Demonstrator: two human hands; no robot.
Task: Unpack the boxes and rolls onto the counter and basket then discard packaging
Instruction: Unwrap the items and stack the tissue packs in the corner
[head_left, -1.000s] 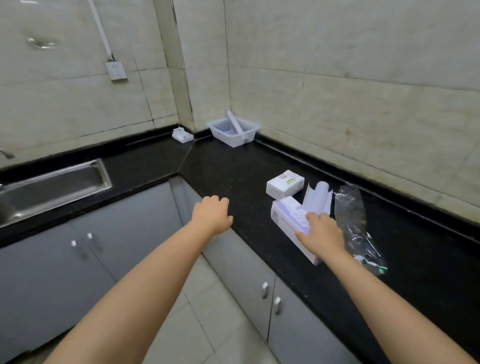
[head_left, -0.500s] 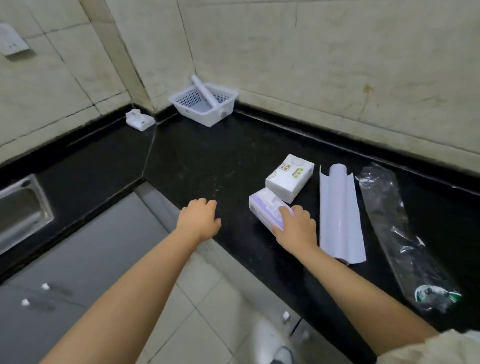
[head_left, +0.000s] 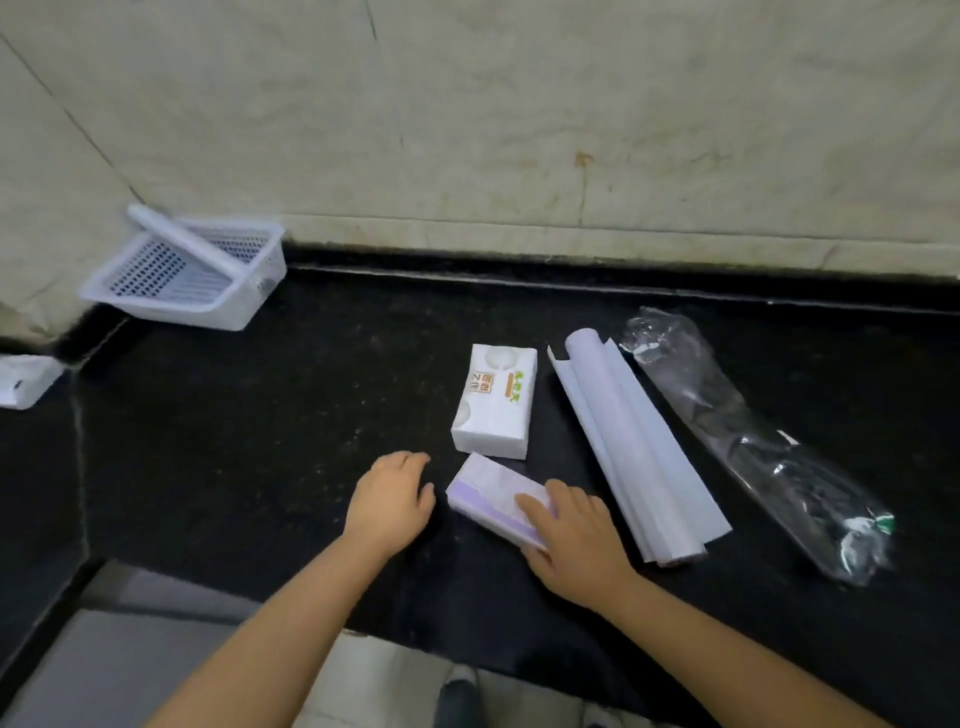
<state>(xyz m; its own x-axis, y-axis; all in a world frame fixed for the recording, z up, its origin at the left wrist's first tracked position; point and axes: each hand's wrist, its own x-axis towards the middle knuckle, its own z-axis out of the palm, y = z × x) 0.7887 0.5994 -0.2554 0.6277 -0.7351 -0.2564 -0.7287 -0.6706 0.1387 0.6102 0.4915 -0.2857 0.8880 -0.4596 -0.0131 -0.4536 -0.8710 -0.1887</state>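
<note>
my right hand (head_left: 574, 540) grips the purple box (head_left: 496, 496), left hand (head_left: 392, 501) loosely curled beside it; i should lift it level.

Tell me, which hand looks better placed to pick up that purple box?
The right hand, probably: it already rests on the purple box, fingers over its top. The left hand hangs beside the box, touching nothing.

The setting is a domestic kitchen corner. A polished black stone counter (head_left: 260, 441) forms an L-shape against beige marble-pattern wall tiles (head_left: 519, 130), with a grey cabinet front (head_left: 119, 670) and pale floor tiles (head_left: 384, 686) below its edge. A white perforated plastic basket (head_left: 171, 306) stands in the corner.
</note>
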